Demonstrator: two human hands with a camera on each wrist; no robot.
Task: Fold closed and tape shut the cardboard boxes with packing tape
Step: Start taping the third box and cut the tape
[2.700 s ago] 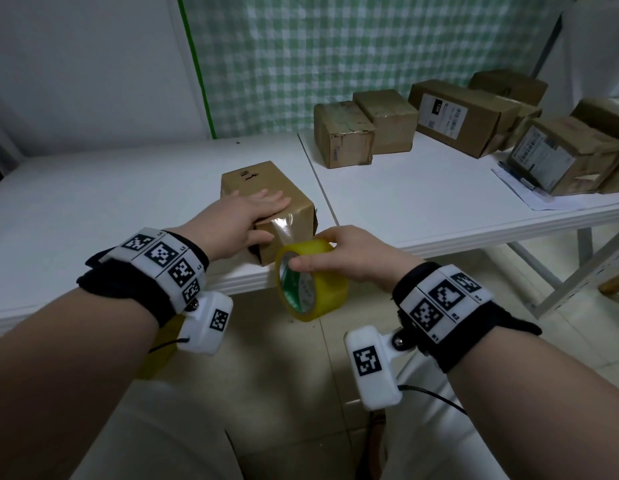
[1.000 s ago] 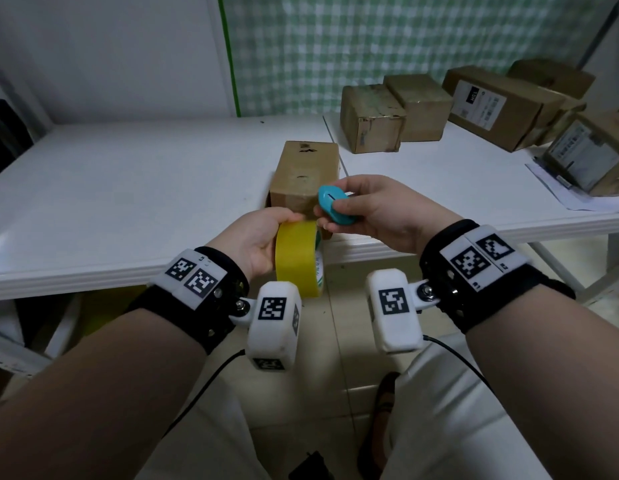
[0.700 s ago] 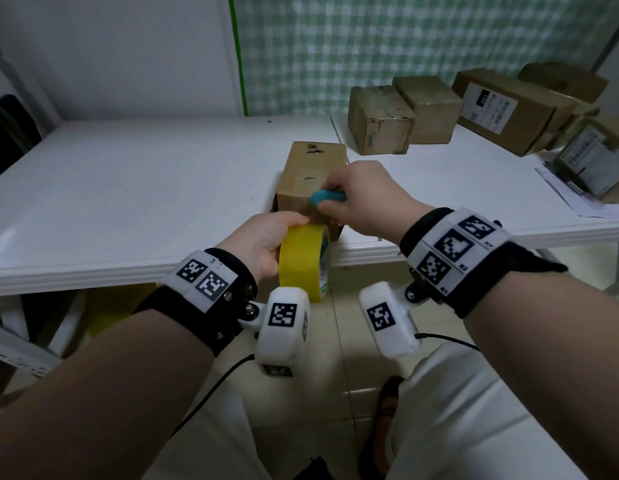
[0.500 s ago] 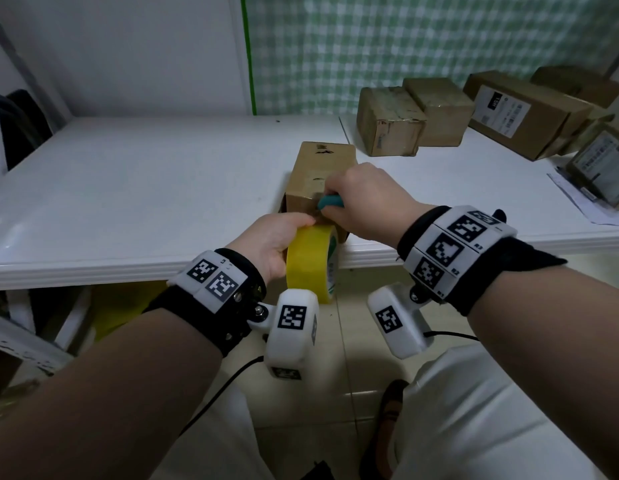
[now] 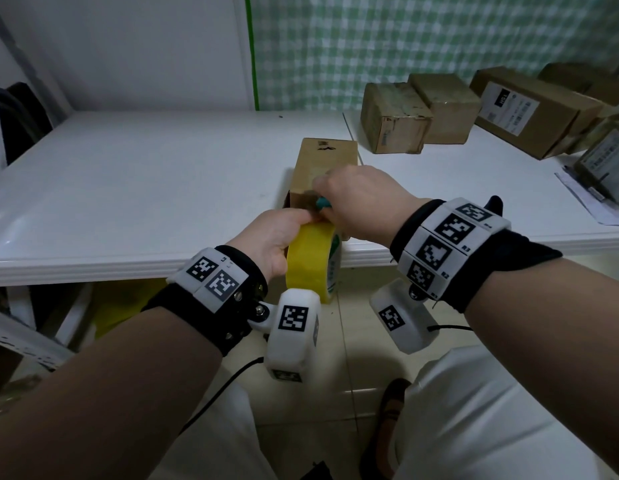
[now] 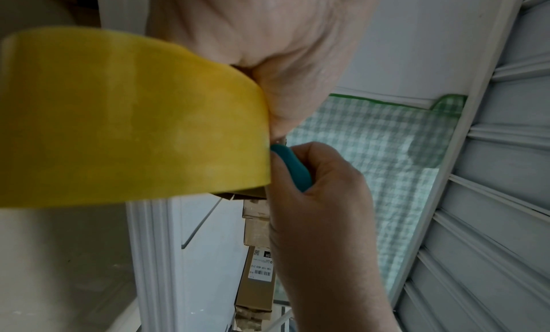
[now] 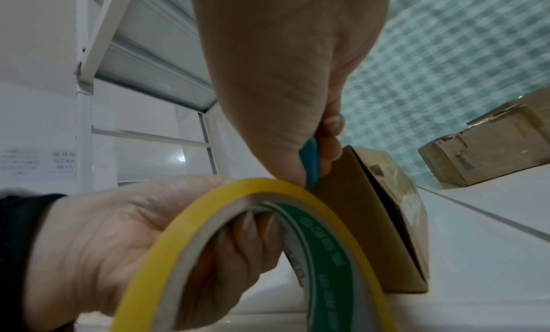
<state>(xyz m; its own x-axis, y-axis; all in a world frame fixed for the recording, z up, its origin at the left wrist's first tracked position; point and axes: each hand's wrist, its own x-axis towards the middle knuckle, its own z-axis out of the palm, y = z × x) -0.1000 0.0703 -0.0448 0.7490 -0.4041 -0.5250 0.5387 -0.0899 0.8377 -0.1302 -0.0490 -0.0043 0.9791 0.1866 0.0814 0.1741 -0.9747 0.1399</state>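
While hands work, box points away.

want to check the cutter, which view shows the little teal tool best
The left wrist view: the teal tool shows widest there, pinched in the right hand beside the yellow tape roll. The right wrist view shows a narrower strip between the fingers. The head view shows only a sliver by the box.

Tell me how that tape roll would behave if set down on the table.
The yellow tape roll is a round, rigid ring, so on edge it would likely roll. Laid flat, it should stay put. The left hand holds it easily, suggesting it is light.
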